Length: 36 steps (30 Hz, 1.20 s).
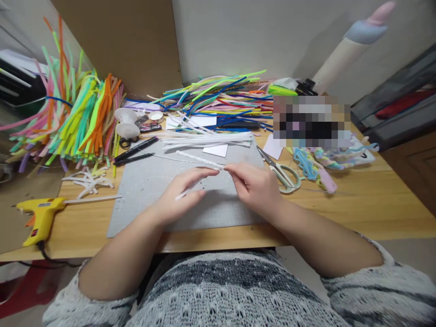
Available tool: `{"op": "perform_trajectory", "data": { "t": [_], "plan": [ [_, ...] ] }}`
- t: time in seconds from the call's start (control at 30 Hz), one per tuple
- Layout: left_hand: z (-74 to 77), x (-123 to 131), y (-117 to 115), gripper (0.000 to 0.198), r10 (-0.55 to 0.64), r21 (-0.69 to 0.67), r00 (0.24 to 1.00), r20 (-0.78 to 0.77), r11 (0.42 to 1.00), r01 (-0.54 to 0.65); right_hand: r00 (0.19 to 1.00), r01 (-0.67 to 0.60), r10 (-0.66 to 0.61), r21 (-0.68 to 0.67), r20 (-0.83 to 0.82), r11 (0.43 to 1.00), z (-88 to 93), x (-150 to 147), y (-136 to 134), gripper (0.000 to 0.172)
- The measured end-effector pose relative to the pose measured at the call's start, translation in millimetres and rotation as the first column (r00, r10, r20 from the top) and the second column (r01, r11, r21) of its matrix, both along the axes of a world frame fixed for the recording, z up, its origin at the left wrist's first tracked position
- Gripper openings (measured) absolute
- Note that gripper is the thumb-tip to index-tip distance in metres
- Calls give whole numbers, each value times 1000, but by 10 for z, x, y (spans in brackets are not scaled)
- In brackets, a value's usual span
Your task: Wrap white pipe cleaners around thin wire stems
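The right hand [257,186] is clenching thumb and forefinger on the near end of a white fuzzy strip [200,158], and that pinch is probably keeping the thin piece steady. The strip is lying just ahead of the hands, slanting away beyond the left hand [180,193], so its far end is staying clear of both palms. The left hand's forefinger is reaching to the pinched end, seemingly guiding it, while its thumb is standing well apart. A short white piece [180,196] is showing beside that thumb; whether the hidden fingers are gripping it, I cannot tell.

A grey mat [136,195] is lying beneath the hands, likely shielding the tabletop [327,218]. A bundle of white stems [207,141] is resting straight ahead of them, aligned crosswise, which appears to be making single ones easy to pick. Scissors [274,165] are lying just beside the right hand, handles turned towards it, apparently for quick reach. Well to the left of the left hand, a yellow glue gun [44,211] is lying with its nozzle pointing away, which is probably keeping the hot end off the fingers.
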<state>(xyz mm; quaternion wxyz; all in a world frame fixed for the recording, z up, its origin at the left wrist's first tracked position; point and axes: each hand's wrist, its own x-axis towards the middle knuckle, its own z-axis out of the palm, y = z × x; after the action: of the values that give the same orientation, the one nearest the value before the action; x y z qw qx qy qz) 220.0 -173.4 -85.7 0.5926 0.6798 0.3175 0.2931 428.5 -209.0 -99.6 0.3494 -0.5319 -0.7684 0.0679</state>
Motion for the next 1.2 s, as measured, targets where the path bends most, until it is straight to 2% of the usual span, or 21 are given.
{"op": "perform_trajectory", "data": {
  "t": [0.07, 0.23, 0.33, 0.4, 0.5, 0.63, 0.73, 0.8, 0.87, 0.9, 0.97, 1.07, 1.2],
  "plan": [
    [17, -18, -1, 38, -6, -2, 999, -32, 1000, 6, 999, 15, -16, 25, 36, 1000, -10, -7, 1, 28],
    [44, -4, -30, 52, -39, -260, 991, 128, 963, 72, 996, -3, -2, 62, 84, 998, -24, -30, -22, 28],
    [12, 26, -44, 43, -21, -346, 984, 176, 935, 82, 993, -23, 13, 86, 114, 996, -37, -48, -48, 28],
    [-47, 64, -50, 37, 21, -364, 983, 180, 930, 47, 993, -29, 17, 104, 116, 994, -51, -61, -60, 28],
    [-160, 149, -57, 26, 159, -377, 974, 162, 922, -88, 995, -56, 47, 96, 88, 994, -74, -86, -65, 28],
    [-248, 237, -71, 27, 268, -405, 952, 149, 894, -189, 994, -109, 108, 89, 17, 990, -105, -127, -68, 24],
    [-244, 237, -84, 24, 318, -302, 947, 50, 908, -289, 988, -137, 141, 78, -58, 988, -115, -150, -73, 20],
    [-225, 217, -89, 24, 402, -117, 915, -44, 907, -404, 980, -145, 150, 49, -129, 988, -112, -160, -76, 17],
    [-209, 197, -87, 27, 495, 128, 866, -68, 865, -485, 970, -151, 149, 5, -193, 989, -106, -169, -79, 15],
    [-204, 190, -83, 28, 509, 232, 859, -50, 843, -486, 965, -153, 146, -16, -219, 988, -104, -174, -81, 15],
    [-204, 185, -76, 24, 452, 353, 892, 4, 834, -425, 955, -159, 140, -51, -263, 986, -100, -185, -83, 14],
    [-222, 194, -77, 8, 340, 322, 938, 67, 882, -343, 941, -172, 139, -83, -309, 982, -99, -197, -87, 14],
    [-237, 213, -105, 10, 335, 102, 939, 83, 934, -342, 951, -168, 159, -9, -264, 986, -96, -179, -92, 14]
  ]
}}
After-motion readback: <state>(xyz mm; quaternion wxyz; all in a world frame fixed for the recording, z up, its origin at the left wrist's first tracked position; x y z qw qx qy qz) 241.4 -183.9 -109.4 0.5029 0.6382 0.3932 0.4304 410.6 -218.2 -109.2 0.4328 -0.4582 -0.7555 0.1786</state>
